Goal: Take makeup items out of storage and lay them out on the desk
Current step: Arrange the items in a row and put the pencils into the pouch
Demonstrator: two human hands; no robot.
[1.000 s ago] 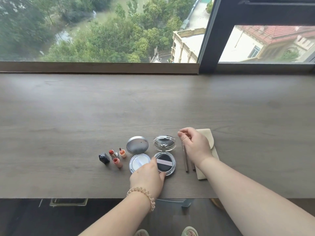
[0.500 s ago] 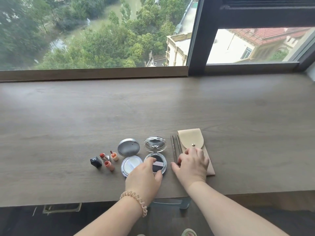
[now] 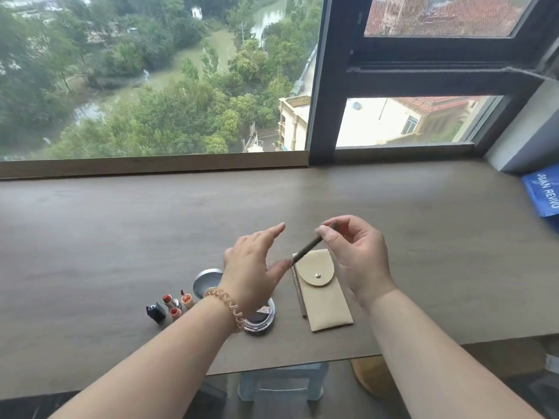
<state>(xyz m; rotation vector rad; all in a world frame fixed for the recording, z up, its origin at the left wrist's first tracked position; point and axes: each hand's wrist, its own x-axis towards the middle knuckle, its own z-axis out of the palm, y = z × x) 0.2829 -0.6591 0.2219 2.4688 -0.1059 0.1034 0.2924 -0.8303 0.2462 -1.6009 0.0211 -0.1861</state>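
Right now a thin brown pencil (image 3: 309,248) is up in the air above the desk (image 3: 121,237), tilted w/ its lower end toward the left hand and its upper end in the right hand's fingertips. It looks dark brown, slim, slightly blurred. A second slim pencil (image 3: 299,290) lies flat on the desk, just beside the left edge of the beige pouch (image 3: 325,294), which has a rounded flap and a small metal snap, flap closed.

Right hand (image 3: 358,258) is raised, thumb & forefinger pinched on the pencil's top end, other fingers curled loosely. Left hand (image 3: 252,267) is also raised, fingers spread and mostly open; its thumb tip is at the pencil's lower end, touching or nearly so, can't tell which. A coiled hair tie (image 3: 225,303) sits on the left wrist.

Under the left wrist: an open compact (image 3: 260,320) w/ dark inside, partly hidden, and a round silver lid (image 3: 207,279) behind it. Left of those, small lipsticks (image 3: 175,305) in orange-red and a little black cap (image 3: 155,311) stand close together. Blue bag (image 3: 543,195) at far right edge.
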